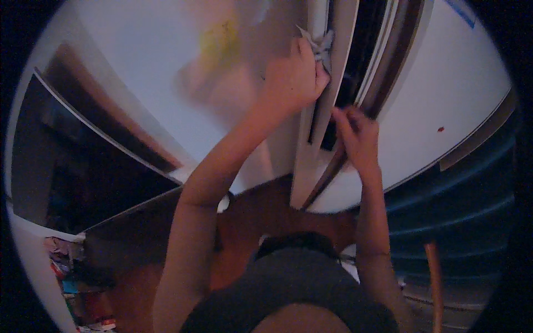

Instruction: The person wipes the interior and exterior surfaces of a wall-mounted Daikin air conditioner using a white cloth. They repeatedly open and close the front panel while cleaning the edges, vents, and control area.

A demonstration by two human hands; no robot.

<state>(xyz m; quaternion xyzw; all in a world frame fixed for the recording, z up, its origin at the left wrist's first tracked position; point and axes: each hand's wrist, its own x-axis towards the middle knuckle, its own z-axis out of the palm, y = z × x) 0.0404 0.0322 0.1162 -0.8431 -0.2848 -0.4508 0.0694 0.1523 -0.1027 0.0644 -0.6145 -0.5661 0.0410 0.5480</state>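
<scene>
My left hand is closed around a crumpled pale cloth or wipe and presses it against the edge of a light-coloured frame, which looks like part of a door or window. Lower and to the right, my right hand is beside the same frame with its fingers curled near the dark gap and a brown edge strip. Whether its fingertips pinch something cannot be told. Left of my left hand, a glossy pale panel shows blurred reflections and a yellow patch.
A white panel with a small red spot stands at the right. Ridged dark teal material lies below it, near an orange-brown pole. A dark glass panel is at left, above assorted items. The floor is reddish brown.
</scene>
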